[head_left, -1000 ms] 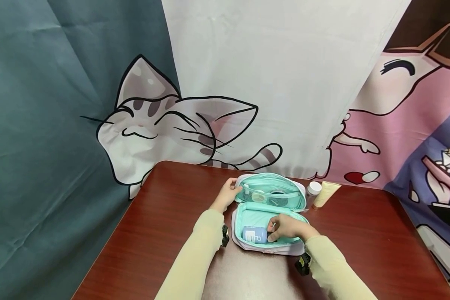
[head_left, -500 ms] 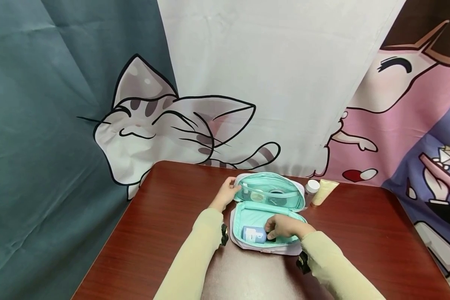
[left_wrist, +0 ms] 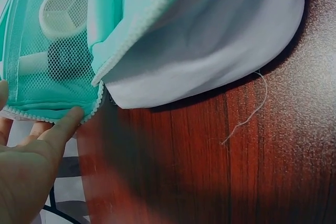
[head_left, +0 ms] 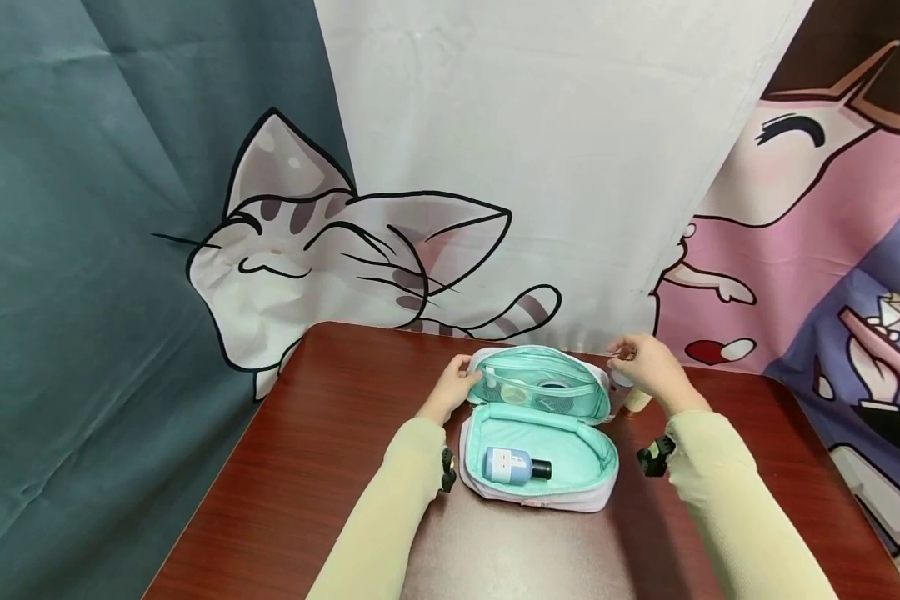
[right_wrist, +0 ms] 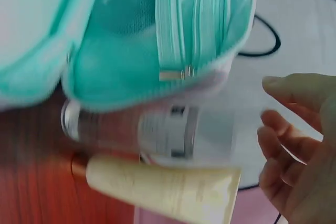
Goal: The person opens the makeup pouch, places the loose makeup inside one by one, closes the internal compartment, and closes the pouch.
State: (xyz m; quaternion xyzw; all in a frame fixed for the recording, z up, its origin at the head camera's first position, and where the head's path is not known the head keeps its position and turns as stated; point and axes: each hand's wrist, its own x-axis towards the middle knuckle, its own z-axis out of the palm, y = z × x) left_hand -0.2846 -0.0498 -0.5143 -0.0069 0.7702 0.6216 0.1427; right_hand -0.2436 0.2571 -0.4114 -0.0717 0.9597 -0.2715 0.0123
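Note:
A lavender toiletry bag [head_left: 592, 500] with a mint lining lies unzipped on the table, its lid raised at the back. My left hand [head_left: 450, 390] grips the lid's left edge, some fingers behind it. A blue bottle [head_left: 507, 465] with a black cap lies on its side in the bag's lower half. My right hand [head_left: 652, 367], fingers apart and bent, is over a clear bottle [right_wrist: 110, 129] with a white cap, just beyond the cap in the right wrist view. Beside that bottle stands a cream tube [right_wrist: 163, 187], partly hidden by the hand in the head view.
The lid's mesh pocket holds a round pale container [left_wrist: 64, 12] and a dark-and-white item [left_wrist: 68, 59]. Behind the reddish-brown table [head_left: 330, 417] hangs a printed cloth [head_left: 570, 167]. A loose thread [left_wrist: 247, 121] lies near the bag.
My right hand has let go of the blue bottle's black cap and moved up and right, out of the bag to the clear bottle. The left hand keeps its place on the lid.

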